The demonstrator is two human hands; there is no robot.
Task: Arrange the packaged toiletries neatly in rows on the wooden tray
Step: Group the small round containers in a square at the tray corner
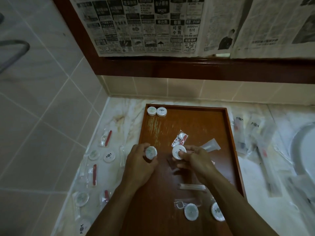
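Note:
A brown wooden tray (196,120) lies on the marble counter. Two round white soap packs (157,111) sit side by side in its far left corner. My left hand (139,165) grips a round white soap (151,152) over the tray's left side. My right hand (196,160) holds another round white soap (178,152) near the tray's middle. Beyond it lie a clear packet with red and white contents (181,138) and a small clear tube (210,145). A cotton-bud packet (191,186) and two more round soaps (191,211) (217,211) lie at the tray's near end.
Left of the tray, the counter holds round soaps (109,156), packets with red sticks (107,138) and thin clear packets. Long clear-wrapped packets (255,140) lie right of the tray, beside a white sink (305,150). Newspaper (144,26) covers the mirror above.

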